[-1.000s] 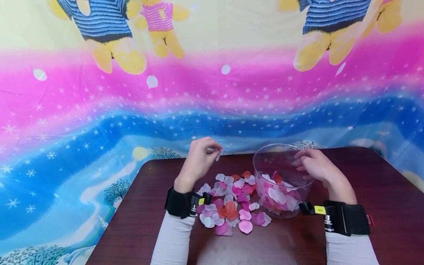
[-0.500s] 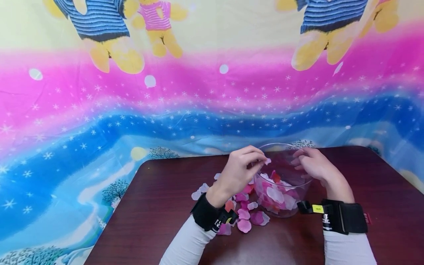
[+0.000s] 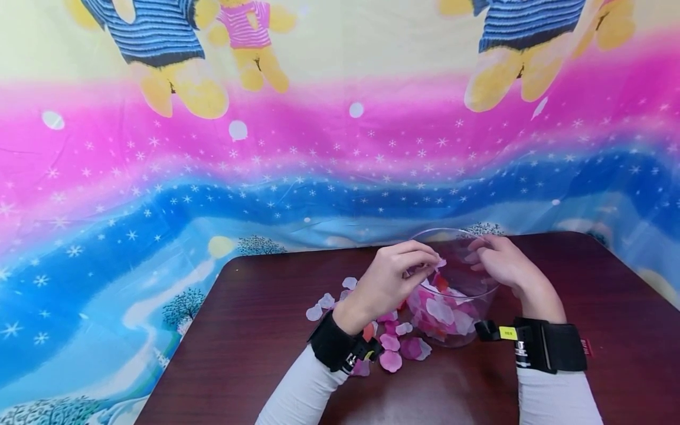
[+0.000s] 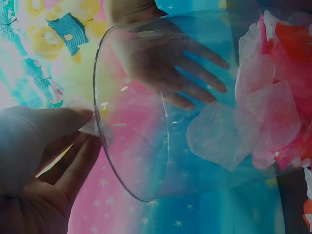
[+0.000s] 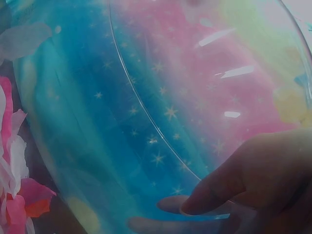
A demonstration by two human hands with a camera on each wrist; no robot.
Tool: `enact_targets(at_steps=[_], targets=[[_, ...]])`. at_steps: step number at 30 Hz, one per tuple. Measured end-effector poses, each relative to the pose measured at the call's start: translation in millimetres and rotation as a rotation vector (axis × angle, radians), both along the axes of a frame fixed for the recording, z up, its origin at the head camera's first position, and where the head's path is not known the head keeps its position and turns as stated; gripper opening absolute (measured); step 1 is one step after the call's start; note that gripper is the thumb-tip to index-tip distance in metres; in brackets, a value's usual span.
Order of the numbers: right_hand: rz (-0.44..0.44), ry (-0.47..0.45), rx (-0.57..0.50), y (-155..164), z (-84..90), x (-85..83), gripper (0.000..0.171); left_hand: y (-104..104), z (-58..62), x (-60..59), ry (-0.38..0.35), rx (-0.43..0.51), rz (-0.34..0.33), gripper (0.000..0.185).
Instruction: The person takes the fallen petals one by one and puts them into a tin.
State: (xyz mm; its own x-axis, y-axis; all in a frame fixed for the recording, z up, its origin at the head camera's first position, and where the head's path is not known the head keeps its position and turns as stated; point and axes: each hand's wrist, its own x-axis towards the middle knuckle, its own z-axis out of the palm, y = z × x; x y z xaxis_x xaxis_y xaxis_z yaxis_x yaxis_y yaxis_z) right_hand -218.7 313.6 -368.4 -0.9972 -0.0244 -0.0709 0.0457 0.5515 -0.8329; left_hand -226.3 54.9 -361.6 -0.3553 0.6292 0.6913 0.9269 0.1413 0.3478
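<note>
My left hand [image 3: 388,278] pinches a pale pink artificial petal [image 3: 440,263] between thumb and fingertips at the left rim of a clear round container [image 3: 483,310]. In the left wrist view that petal [image 4: 89,126] overlaps the rim. Pink, white and red petals [image 3: 440,311] fill the lower part of the container. My right hand [image 3: 507,265] rests against the container's right side, its fingers extended and spread. Those fingers [image 4: 202,73] show through the transparent wall in the left wrist view.
More loose petals [image 3: 390,361] lie on the dark reddish-brown table [image 3: 255,330] left of the container, partly hidden under my left forearm. A printed cloth backdrop [image 3: 340,141] hangs just behind the table's far edge.
My left hand has moved right from above the petal pile to the container's rim, carrying the pinched petal. The right hand stays at the container's side.
</note>
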Motion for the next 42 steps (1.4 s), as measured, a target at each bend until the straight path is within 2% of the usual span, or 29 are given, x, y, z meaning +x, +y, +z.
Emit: enact_targets(at_steps=[9, 14, 19, 25, 27, 29, 33, 35, 38, 42], targets=[[0.004, -0.016, -0.007, 1, 0.0, -1.2, 0.046, -6, 0.8, -5.8, -0.025, 0.002, 0.019, 0.026], [0.013, -0.011, -0.009, 1, -0.2, -1.2, 0.045, -13, 4.9, -8.9, -0.010, -0.009, 0.018, 0.023], [0.020, -0.004, -0.016, 0, 0.2, -1.5, 0.045, -37, 15.2, -17.7, 0.008, -0.003, 0.063, 0.020], [0.016, 0.008, -0.012, 0, 0.3, -1.1, 0.044, -79, 24.9, -28.5, -0.072, -0.019, 0.160, 0.021], [0.017, 0.007, -0.008, 0, 0.5, -0.7, 0.044, -90, 25.0, -32.7, -0.130, -0.065, 0.192, 0.021], [0.018, 0.005, -0.008, 1, 0.3, -0.5, 0.045, -101, 22.9, -37.7, -0.219, -0.150, 0.203, 0.022], [0.018, 0.006, 0.001, 2, -1.0, 0.3, 0.044, -111, 7.7, -51.6, -0.477, -0.399, 0.214, 0.025], [0.018, 0.005, 0.003, 3, -1.8, 0.6, 0.044, -111, -3.8, -58.9, -0.577, -0.542, 0.240, 0.027], [0.016, 0.002, 0.007, 3, -2.9, 0.8, 0.044, -105, -19.3, -65.4, -0.657, -0.678, 0.261, 0.031], [0.019, -0.001, 0.004, 3, -2.9, 0.5, 0.044, -90, -31.9, -67.7, -0.647, -0.729, 0.262, 0.033]])
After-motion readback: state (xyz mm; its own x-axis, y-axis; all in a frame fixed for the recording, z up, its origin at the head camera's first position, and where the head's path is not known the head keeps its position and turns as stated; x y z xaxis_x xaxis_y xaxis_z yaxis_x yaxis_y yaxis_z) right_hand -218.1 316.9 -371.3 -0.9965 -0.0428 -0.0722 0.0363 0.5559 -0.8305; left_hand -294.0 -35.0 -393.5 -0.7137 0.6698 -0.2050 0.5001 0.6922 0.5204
